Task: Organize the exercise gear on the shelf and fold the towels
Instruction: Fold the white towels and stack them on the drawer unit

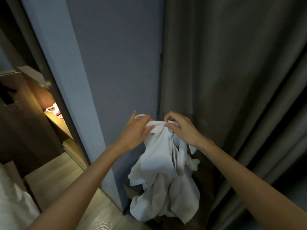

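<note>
White towel (163, 165) held up before grey wall (119, 63), long axis vertical, bulk hanging below both hands. Left hand (135, 130) grips top edge; right hand (180, 127) pinches top beside it, equally near. Next probably spread hands apart sideways.

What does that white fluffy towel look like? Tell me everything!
The white terry-cloth towel looks soft and thick, crumpled rather than folded. Both hands hold it up by its bunched top: the left hand grips one side, the right hand pinches the other. The rest hangs down in loose, wrinkled folds with uneven ends, in front of a blue-grey wall and a grey-brown curtain. What lies beneath it is too dark to tell.
</note>
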Available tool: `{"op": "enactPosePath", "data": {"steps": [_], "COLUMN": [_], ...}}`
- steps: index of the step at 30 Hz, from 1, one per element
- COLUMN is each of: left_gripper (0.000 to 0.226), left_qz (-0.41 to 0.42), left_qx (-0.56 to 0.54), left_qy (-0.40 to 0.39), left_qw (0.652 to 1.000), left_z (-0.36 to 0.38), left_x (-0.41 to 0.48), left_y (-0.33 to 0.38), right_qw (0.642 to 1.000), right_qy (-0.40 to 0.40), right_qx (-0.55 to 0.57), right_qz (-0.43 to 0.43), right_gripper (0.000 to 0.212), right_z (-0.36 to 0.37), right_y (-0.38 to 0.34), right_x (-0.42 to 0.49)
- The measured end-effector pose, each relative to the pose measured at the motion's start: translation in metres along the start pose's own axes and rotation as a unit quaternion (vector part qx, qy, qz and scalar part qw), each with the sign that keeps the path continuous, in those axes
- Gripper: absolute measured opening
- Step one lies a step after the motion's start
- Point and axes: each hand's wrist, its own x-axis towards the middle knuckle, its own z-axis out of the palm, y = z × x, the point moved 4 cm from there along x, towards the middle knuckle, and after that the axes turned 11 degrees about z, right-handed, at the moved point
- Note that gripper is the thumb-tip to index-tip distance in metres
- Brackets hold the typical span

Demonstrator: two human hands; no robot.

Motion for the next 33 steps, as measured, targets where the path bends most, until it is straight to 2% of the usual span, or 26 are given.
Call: {"op": "enactPosePath", "data": {"steps": [3, 5, 8, 10, 13, 15, 17, 20, 22, 24, 27, 30, 33], "left_gripper": [0.008, 0.014, 0.038, 0.044, 0.03, 0.017, 0.016, 0.019, 0.012, 0.015, 0.012, 0.011, 0.012], "left_qz": [-0.047, -0.088, -0.106, -0.107, -0.057, -0.027, -0.048, -0.07, -0.081, -0.097, -0.143, -0.182, -0.19], "left_qx": [-0.1, -0.113, -0.109, -0.079, 0.044, 0.039, -0.025, -0.097, -0.177, -0.253, -0.325, -0.377, -0.433], "left_qy": [0.045, 0.027, -0.042, -0.103, -0.214, -0.223, -0.197, -0.151, -0.111, -0.061, 0.02, 0.082, 0.121], "left_qw": [0.993, 0.989, 0.987, 0.986, 0.974, 0.974, 0.979, 0.981, 0.975, 0.961, 0.935, 0.904, 0.873], "left_z": [0.002, 0.007, 0.016, 0.023, 0.036, 0.039, 0.035, 0.026, 0.021, 0.015, 0.011, 0.006, -0.001], "left_x": [0.001, -0.002, -0.005, -0.006, -0.01, -0.009, -0.004, 0.006, 0.011, 0.016, 0.02, 0.023, 0.027], "left_y": [-0.004, -0.016, -0.022, -0.025, -0.033, -0.039, -0.041, -0.037, -0.026, -0.017, -0.015, -0.018, -0.014], "right_qw": [0.996, 0.987, 0.975, 0.97, 0.967, 0.968, 0.97, 0.968, 0.958, 0.951, 0.962, 0.979, 0.98], "right_qy": [-0.036, -0.068, -0.061, -0.033, -0.001, 0.003, -0.002, -0.007, -0.033, -0.079, -0.128, -0.081, -0.064], "right_qx": [-0.004, -0.064, -0.101, -0.105, -0.105, -0.096, -0.067, 0.035, 0.112, 0.158, 0.082, -0.044, -0.121], "right_qz": [0.081, 0.131, 0.19, 0.218, 0.233, 0.231, 0.233, 0.249, 0.261, 0.254, 0.226, 0.183, 0.148], "right_gripper": [0.035, 0.051, 0.041, 0.033, 0.03, 0.021, 0.014, 0.023, 0.025, 0.018, 0.011, 0.017, 0.035], "right_z": [-0.001, -0.002, -0.008, -0.01, -0.011, -0.009, -0.002, 0.014, 0.026, 0.037, 0.051, 0.058, 0.058], "right_y": [0.016, 0.033, 0.062, 0.077, 0.089, 0.089, 0.083, 0.07, 0.056, 0.042, 0.037, 0.037, 0.037], "right_x": [-0.005, -0.012, -0.026, -0.033, -0.036, -0.035, -0.033, -0.026, -0.02, -0.019, -0.023, -0.026, -0.025]}}
